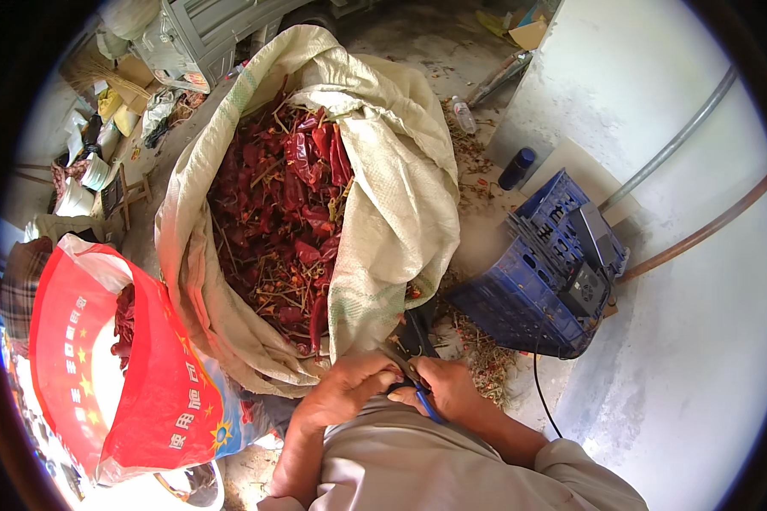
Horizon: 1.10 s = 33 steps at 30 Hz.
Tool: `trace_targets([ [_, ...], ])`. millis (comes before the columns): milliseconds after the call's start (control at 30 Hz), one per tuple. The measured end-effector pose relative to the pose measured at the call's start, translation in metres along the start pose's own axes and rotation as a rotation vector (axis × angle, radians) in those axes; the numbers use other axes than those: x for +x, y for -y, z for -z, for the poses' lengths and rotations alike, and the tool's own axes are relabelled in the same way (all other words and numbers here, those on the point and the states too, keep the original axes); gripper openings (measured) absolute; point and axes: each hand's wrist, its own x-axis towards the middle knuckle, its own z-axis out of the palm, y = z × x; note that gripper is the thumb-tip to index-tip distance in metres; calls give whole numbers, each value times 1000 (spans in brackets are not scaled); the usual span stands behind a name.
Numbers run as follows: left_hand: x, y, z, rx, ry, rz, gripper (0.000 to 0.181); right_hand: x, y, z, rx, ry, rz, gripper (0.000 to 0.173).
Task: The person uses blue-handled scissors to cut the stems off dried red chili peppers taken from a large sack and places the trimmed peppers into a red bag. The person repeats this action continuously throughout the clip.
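My right hand (446,386) grips scissors with blue handles (429,406), held close to my lap. Its blades point up and away from me, between the two hands. Beside it, my left hand (356,388) has its fingers pinched around a small dark red piece, seemingly a dried chili pepper, mostly hidden by the fingers. Right before me stands a large cream woven sack (393,211) with its rim rolled down. Dried red chili peppers (300,160) fill it, mixed with loose stems (287,284).
A red printed plastic bag (147,396) with dried peppers (124,326) inside stands at left. To the right, a blue plastic crate (511,300) holds a black device (585,290) near the white wall (690,358). Stem litter covers the floor near a plastic bottle (464,115) and dark blue flask (517,168).
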Motion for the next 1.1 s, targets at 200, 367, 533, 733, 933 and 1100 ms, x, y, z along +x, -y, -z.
trace_targets([
  [200, -6, -4, 23, 308, -460, 96, 27, 0, -5, -7, 291, -112, 1, 36],
  [367, 1, 29, 65, 1119, -685, 71, 29, 10, 1, -7, 473, -75, -105, 38],
  [533, -6, 39, 71, 1138, -602, 179, 30, 33, 21, 1, 467, -10, -64, 49],
  [733, -19, 35, 76, 474, -977, 118, 13, 41, 23, -7, 356, 62, -20, 51],
  [933, -18, 29, 79, -339, -1020, -46, 8, 43, 30, -1, 289, 136, -49, 45],
  [1100, -21, 32, 80, -768, -965, -144, 13, 44, 31, -1, 277, 153, -90, 44],
])
